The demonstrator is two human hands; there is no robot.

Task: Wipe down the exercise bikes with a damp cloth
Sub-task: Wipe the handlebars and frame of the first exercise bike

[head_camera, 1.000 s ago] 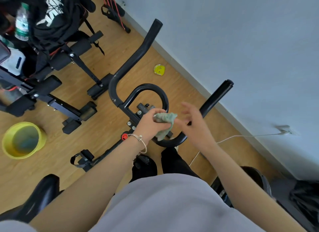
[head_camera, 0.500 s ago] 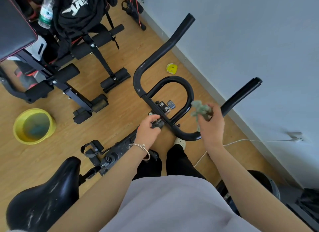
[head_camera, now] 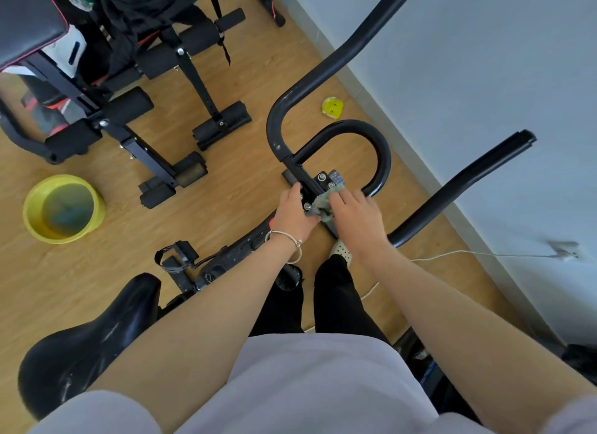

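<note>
Right hand (head_camera: 353, 218) lies flat, fingers loosely curled, pressing the green cloth (head_camera: 321, 204) onto the bolted clamp (head_camera: 319, 183) at the centre of the handlebar (head_camera: 336, 133). Left hand (head_camera: 292, 212) is closed loosely against the same clamp beside the cloth, apparently steadying the bike; whether it pinches the cloth, I cannot tell. Judged purpose: working around the bolts. Well left of the clamp, a yellow basin (head_camera: 63, 207) of water stands on the floor, presumably for rinsing.
</note>
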